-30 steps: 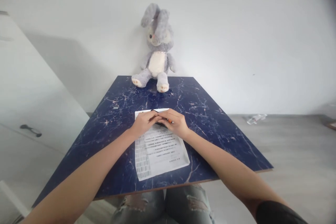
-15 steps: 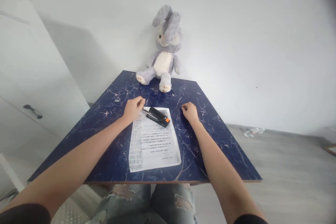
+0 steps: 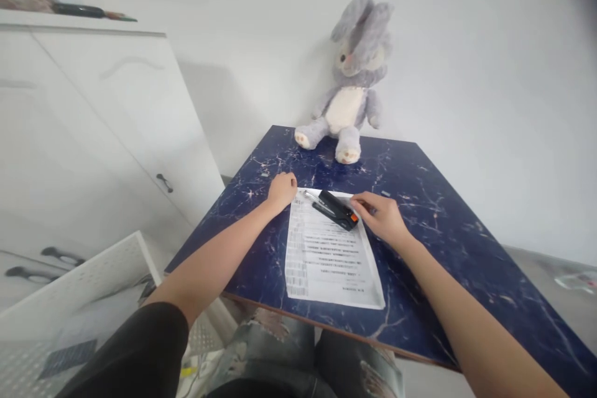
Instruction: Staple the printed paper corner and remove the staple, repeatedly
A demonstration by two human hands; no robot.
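Observation:
On the printed sheets [image 3: 326, 261] lies a black stapler [image 3: 339, 211] with an orange end. Its metal rail [image 3: 313, 196] sticks out toward the upper left. My left hand [image 3: 282, 191] rests by the top left corner of the sheets, fingers curled closed; whatever they hold, if anything, is hidden. At the stapler's right side, over the paper's upper right edge, my right hand [image 3: 380, 214] is closed with thumb and forefinger together. What is in that pinch is too small to make out. Beyond the right hand, a small grey piece [image 3: 386, 193] lies on the tabletop.
A grey plush rabbit [image 3: 347, 87] sits at the back of the blue marbled table [image 3: 420, 186], against the wall. Another small pale piece [image 3: 265, 174] lies past my left hand. White cabinets [image 3: 116, 124] and a perforated white cart [image 3: 93, 267] stand on the left.
The view has turned left. My right hand has moved inward from the bare tabletop to the stapler's side. My left hand has drawn away from the stapler's metal rail.

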